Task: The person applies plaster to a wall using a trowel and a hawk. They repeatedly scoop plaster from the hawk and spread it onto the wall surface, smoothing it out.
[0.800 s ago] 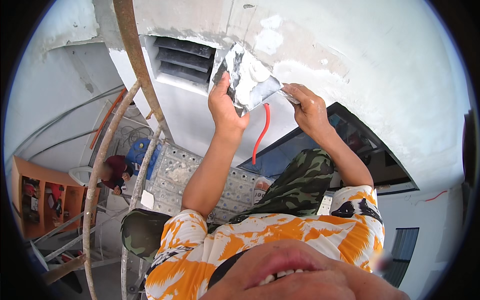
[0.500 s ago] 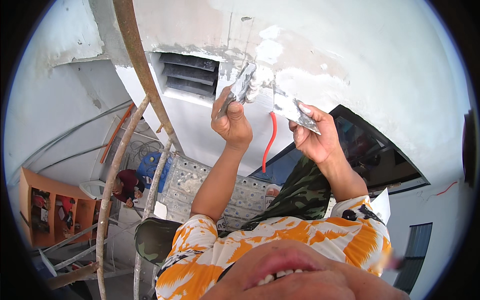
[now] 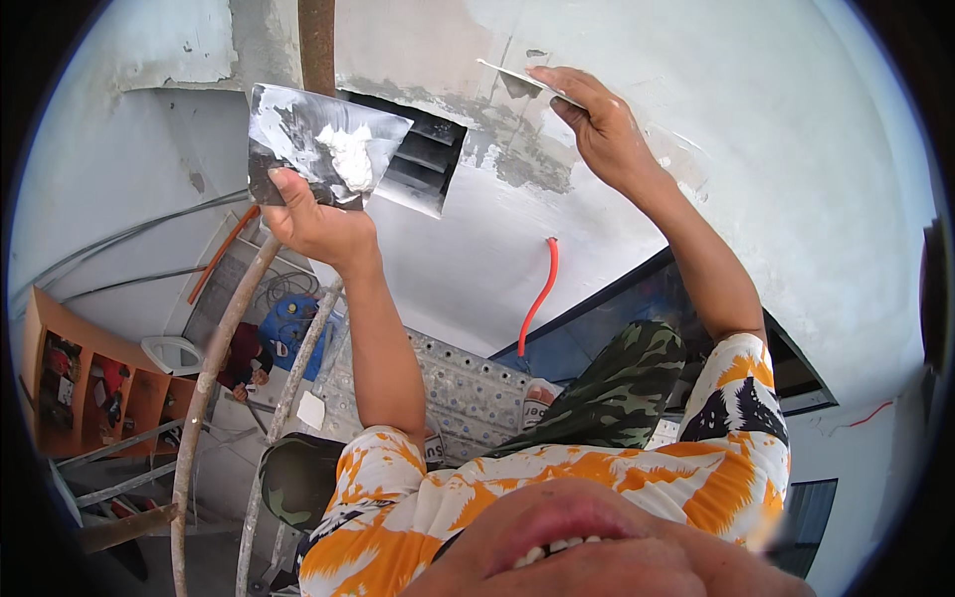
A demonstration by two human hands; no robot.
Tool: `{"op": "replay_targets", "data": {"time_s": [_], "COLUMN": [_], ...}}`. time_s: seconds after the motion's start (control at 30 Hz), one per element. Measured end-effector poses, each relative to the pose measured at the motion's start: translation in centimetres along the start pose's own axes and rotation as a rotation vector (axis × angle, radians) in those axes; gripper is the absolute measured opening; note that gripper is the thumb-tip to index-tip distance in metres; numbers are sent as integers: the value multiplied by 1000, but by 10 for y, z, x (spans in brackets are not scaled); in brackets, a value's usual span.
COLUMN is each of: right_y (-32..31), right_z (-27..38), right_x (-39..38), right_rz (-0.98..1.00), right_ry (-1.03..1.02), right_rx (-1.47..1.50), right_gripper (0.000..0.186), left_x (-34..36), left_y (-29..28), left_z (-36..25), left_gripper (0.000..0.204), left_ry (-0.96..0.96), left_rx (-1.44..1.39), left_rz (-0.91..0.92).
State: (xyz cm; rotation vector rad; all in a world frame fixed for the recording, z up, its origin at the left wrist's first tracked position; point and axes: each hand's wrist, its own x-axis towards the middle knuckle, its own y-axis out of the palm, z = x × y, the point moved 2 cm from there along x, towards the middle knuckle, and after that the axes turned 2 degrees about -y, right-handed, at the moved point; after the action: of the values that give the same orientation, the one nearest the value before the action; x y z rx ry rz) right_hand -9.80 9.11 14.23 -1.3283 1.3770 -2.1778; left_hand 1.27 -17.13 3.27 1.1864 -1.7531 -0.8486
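My left hand (image 3: 323,227) is closed on a flat metal putty blade (image 3: 284,139), its thumb on the near face. White putty (image 3: 348,159) lies in a lump on that blade, with smears around it. Up to the right, my right hand (image 3: 605,124) pinches a second, thinner metal scraper (image 3: 527,77), seen nearly edge-on close to the wall. Whether its edge touches the wall I cannot tell. Between my hands, a grey, rough patch (image 3: 532,164) shows on the white wall (image 3: 676,60).
Behind the left blade is a louvred vent (image 3: 428,144). A red flexible tube (image 3: 538,298) sticks out of the wall. Rusty scaffold poles (image 3: 221,368) stand at left. Below me lies a perforated metal platform (image 3: 383,343); farther down are a person (image 3: 244,358) and an orange shelf (image 3: 90,348).
My left hand has moved left with its blade, which now faces me and shows the putty. My right hand has risen up the wall with the scraper. The blades have drawn apart.
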Motion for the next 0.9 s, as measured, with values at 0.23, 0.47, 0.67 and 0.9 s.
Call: {"op": "replay_targets", "data": {"time_s": [0.23, 0.47, 0.67, 0.9], "right_y": [114, 106, 145, 82], "right_z": [-42, -70, -50, -119], "right_x": [116, 58, 141, 45], "right_rz": [25, 538, 33, -1], "right_ry": [-642, -312, -619, -396], "right_rx": [-1166, -1139, -1195, -1162], "right_gripper": [45, 37, 38, 55], "left_x": [49, 63, 50, 69], "left_y": [-17, -23, -9, -28], "left_z": [-76, -116, -108, -113], "left_gripper": [38, 41, 43, 45], "left_ry": [109, 238, 106, 215], "left_rx": [-194, -128, -241, -105], "left_rz": [-331, -367, -277, -277]}}
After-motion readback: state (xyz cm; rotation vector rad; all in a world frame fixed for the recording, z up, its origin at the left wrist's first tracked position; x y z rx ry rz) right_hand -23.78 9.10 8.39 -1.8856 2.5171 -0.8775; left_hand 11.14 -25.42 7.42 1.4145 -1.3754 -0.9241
